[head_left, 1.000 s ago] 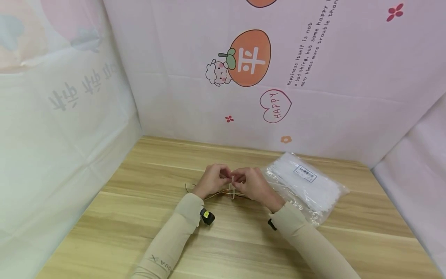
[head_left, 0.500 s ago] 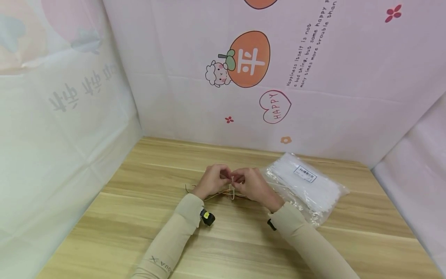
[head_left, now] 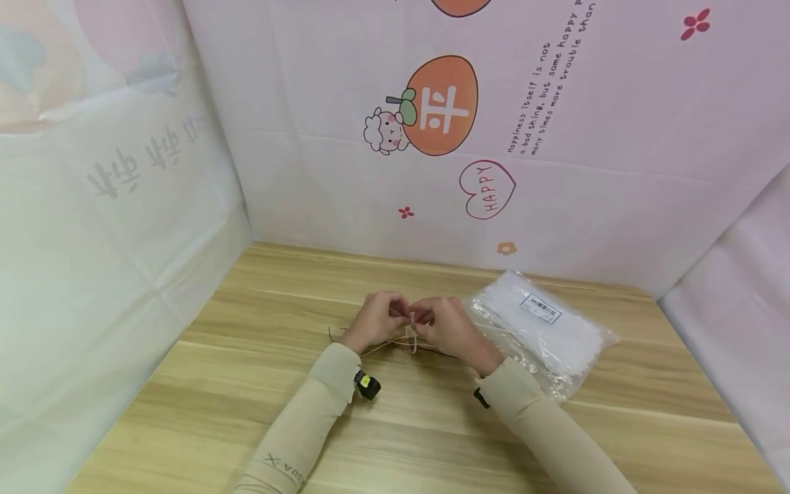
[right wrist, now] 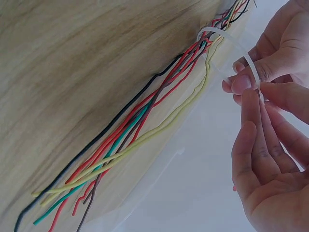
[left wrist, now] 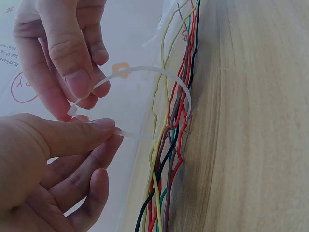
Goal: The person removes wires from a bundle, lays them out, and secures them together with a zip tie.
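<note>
A white zip tie (left wrist: 145,69) is bent into a wide loop around a bundle of thin wires (right wrist: 145,111) in red, black, yellow, green and brown. My left hand (head_left: 373,319) pinches the tie between thumb and fingers on one side of the loop, close to its small square head. Opposite it, my right hand (head_left: 449,326) pinches the tie's other end right by the head. In both wrist views the fingertips meet there, and they partly hide whether the tail passes through the head. Slack shows between loop and wires, which rest on the table.
A clear plastic bag (head_left: 537,329) of white zip ties, with a barcode label, lies right of my right hand on the wooden table (head_left: 420,439). Printed cloth walls (head_left: 321,185) stand at the back and both sides.
</note>
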The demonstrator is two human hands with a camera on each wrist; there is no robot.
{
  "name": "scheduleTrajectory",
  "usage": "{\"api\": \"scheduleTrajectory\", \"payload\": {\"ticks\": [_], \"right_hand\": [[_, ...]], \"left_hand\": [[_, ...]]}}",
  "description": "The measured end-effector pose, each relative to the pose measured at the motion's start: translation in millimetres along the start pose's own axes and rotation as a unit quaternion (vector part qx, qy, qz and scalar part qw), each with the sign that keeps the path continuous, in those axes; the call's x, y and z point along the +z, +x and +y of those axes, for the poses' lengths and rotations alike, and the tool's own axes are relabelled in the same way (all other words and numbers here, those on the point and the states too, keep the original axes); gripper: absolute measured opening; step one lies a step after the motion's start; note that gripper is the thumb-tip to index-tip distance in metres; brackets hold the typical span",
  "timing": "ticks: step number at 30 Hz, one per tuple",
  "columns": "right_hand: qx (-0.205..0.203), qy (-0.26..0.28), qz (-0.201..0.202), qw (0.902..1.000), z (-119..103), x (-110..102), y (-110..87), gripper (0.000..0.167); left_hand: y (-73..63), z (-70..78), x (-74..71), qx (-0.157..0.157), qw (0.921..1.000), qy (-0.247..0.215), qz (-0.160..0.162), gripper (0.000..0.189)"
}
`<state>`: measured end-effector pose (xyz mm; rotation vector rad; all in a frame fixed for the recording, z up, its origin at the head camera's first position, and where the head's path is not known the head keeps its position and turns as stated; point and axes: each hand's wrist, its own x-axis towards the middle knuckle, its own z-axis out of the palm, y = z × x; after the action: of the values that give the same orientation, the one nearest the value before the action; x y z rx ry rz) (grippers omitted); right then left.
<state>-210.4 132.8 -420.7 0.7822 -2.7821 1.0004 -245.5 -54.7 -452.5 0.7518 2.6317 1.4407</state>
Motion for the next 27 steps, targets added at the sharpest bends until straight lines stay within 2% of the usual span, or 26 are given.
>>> {"api": "scheduleTrajectory", "payload": {"ticks": [7, 12, 18, 22, 27], "right_hand": [[0.004, 0.001, -0.007, 1.0, -0.5, -0.3, 0.6, 0.024], [0.016, 0.008, -0.015, 0.9997, -1.7, -0.5, 3.0, 0.026], [0.041, 0.009, -0.02, 0.9989, -3.1, 0.9, 4.2, 0.023], [0.054, 0.008, -0.021, 0.9983, -3.0, 1.4, 4.1, 0.022], [0.044, 0.007, -0.017, 0.9989, -1.3, 1.4, 5.1, 0.021]], "left_hand": [[0.3, -0.2, -0.2, -0.003, 1.0, 0.002, -0.002, 0.005], [0.0, 1.2, -0.7, -0.007, 0.9999, 0.0, 0.009, 0.005], [-1.7, 2.9, -1.8, -0.021, 0.9991, -0.034, 0.015, 0.01], [-1.8, 2.8, -2.1, -0.016, 0.9991, -0.035, 0.016, 0.01], [-1.4, 2.7, -2.6, -0.007, 0.9993, -0.031, 0.017, 0.009]]}}
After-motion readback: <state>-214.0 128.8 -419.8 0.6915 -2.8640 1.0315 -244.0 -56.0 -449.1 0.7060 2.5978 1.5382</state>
